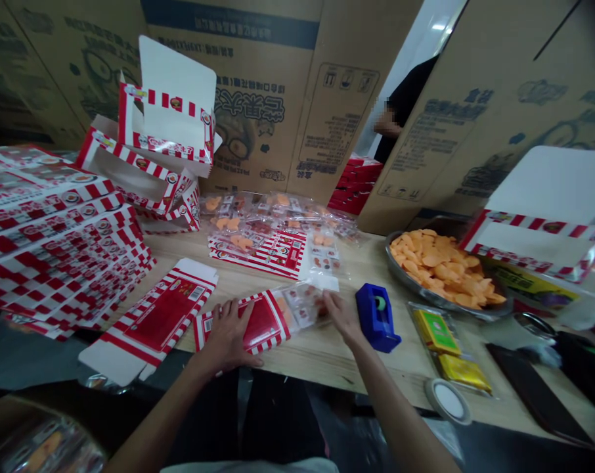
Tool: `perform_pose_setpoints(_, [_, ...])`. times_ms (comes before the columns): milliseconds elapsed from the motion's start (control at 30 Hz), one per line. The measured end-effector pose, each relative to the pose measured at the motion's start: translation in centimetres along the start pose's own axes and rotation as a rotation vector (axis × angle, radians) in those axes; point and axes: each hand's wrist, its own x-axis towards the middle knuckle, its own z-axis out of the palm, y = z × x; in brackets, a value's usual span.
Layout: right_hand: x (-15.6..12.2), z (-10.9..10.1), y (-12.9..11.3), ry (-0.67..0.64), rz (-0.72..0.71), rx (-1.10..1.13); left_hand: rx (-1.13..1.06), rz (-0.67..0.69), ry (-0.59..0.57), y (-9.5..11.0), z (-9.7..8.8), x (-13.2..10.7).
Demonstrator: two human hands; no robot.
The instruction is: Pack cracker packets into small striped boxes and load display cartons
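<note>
My left hand (232, 338) is laid across a flattish red-and-white striped box (266, 322), fingers over its far side and thumb at the near edge. From the box's right end sticks out a clear plastic packet (305, 305) with orange pieces and printed pictures in it. My right hand (341, 315) has its fingertips closed at the packet's outer end. Just right of that hand stands a blue tape dispenser (377, 318). A flattened striped carton (162, 315) lies left of my left hand.
Clear packets (278, 213) lie heaped behind my hands. Stacked striped boxes (56, 230) and open cartons (167, 125) stand left. At right are a bowl rim (400, 279) around orange chips, yellow packs (438, 332), a tape roll (448, 399) and a dark phone-like slab (536, 391). Big cardboard boxes (258, 46) wall the back; a person's arm (391, 121) shows beyond.
</note>
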Motion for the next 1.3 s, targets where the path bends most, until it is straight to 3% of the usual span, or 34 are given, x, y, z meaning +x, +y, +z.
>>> perform_pose_setpoints(167, [-3.6, 5.7, -3.8, -0.426, -0.078, 0.466, 0.015, -0.001, 0.006, 0.0, -0.1, 0.0])
perform_pose_setpoints(200, [-4.2, 6.5, -4.2, -0.423, -0.074, 0.522, 0.016, -0.005, 0.013, 0.1, -0.4, -0.1])
perform_pose_setpoints(233, [-4.8, 7.0, -4.4, -0.342, -0.059, 0.553, 0.018, -0.017, 0.028, 0.2, -0.7, -0.2])
perform_pose_setpoints(333, [-6.2, 7.7, -4.3, 0.161, 0.023, 0.575, 0.031, -0.135, 0.140, 1.1, -2.0, -0.9])
perform_pose_setpoints(400, [-7.2, 8.1, -4.4, 0.289, 0.066, 0.657, 0.032, -0.263, 0.235, 2.0, -2.7, -1.8])
perform_pose_setpoints(500, [-8.7, 9.1, -5.0, 0.196, 0.101, 0.891, -0.078, -0.361, 0.303, 3.1, -2.5, -3.7])
perform_pose_setpoints(567, [-9.6, 9.5, -5.3, 0.160, 0.089, 0.956, -0.311, -0.344, 0.309, 3.2, -1.6, -5.2])
perform_pose_setpoints(700, [-11.2, 9.3, -4.7, -0.043, 0.071, 0.880, -0.954, -0.257, 0.269, 2.4, 0.5, -8.2])
perform_pose_setpoints(767, [-12.0, 9.2, -4.0, -0.114, 0.074, 0.829, -1.131, -0.236, 0.233, 2.2, 1.2, -9.3])
perform_pose_setpoints(967, [-14.1, 9.7, -3.0, -0.102, 0.020, 0.621, -1.296, -0.216, 0.189, 2.7, 2.6, -11.2])
perform_pose_setpoints(1067, [-14.4, 9.5, -3.0, -0.096, -0.046, 0.500, -1.264, -0.227, 0.171, 2.4, 2.8, -11.1])
perform_pose_setpoints(1167, [-14.0, 9.2, -3.3, -0.104, -0.106, 0.485, -1.221, -0.225, 0.295, 2.1, 2.7, -10.3])
perform_pose_setpoints(1300, [-13.1, 9.0, -3.8, -0.058, -0.024, 0.677, -1.530, -0.367, 0.422, 2.2, 2.3, -9.3])
